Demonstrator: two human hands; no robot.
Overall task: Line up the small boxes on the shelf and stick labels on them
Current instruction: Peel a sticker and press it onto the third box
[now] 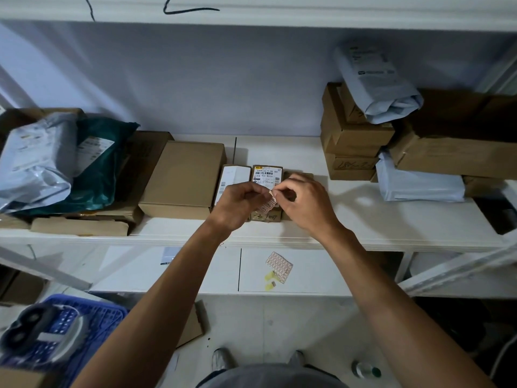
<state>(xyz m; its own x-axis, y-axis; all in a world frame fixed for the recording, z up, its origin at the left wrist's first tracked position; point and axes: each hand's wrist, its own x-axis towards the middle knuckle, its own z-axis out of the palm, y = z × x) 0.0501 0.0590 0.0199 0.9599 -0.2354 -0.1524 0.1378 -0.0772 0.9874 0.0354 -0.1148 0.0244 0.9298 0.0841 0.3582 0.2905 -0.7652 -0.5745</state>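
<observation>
Both hands pinch the label sheet just above the small boxes on the shelf, left hand gripping, right hand peeling; that sticker could easily curl or tear

Small boxes half hidden behind both hands; label print illegible.

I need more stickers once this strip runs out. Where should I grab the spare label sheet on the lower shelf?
Pinch the upper left corner of the label sheet from above. It lies flat on the lower shelf, that corner is free, while yellow scraps crowd its lower edge.
</observation>
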